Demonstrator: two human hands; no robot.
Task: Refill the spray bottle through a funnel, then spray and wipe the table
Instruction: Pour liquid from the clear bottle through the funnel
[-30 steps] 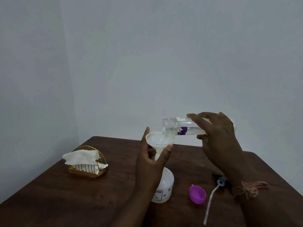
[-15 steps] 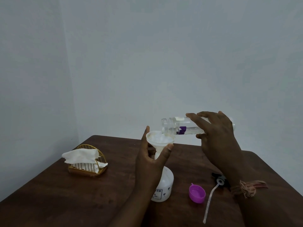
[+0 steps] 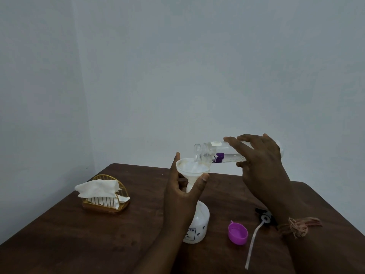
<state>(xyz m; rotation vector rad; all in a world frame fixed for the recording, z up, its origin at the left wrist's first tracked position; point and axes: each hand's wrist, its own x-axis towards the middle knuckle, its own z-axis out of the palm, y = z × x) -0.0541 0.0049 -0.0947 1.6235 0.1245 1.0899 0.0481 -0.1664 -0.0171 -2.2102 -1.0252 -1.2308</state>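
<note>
Brown table [image 3: 98, 234] holds a white spray bottle [image 3: 199, 224]; left hand [image 3: 181, 196] grips its funnel [image 3: 192, 167], right hand [image 3: 262, 165] tilts a clear bottle [image 3: 215, 154].

Dark brown wooden table [image 3: 59, 240] with rounded far corners, set into the corner of pale grey walls [image 3: 197, 66]. Near the far left corner of the table — a small gold wire holder [image 3: 107, 198], arched, on a wooden base. Crumpled white tissues [image 3: 97, 188] stuffed in it, spilling over the top and out the right side. Holder stands upright, well apart from the near edge.
</note>
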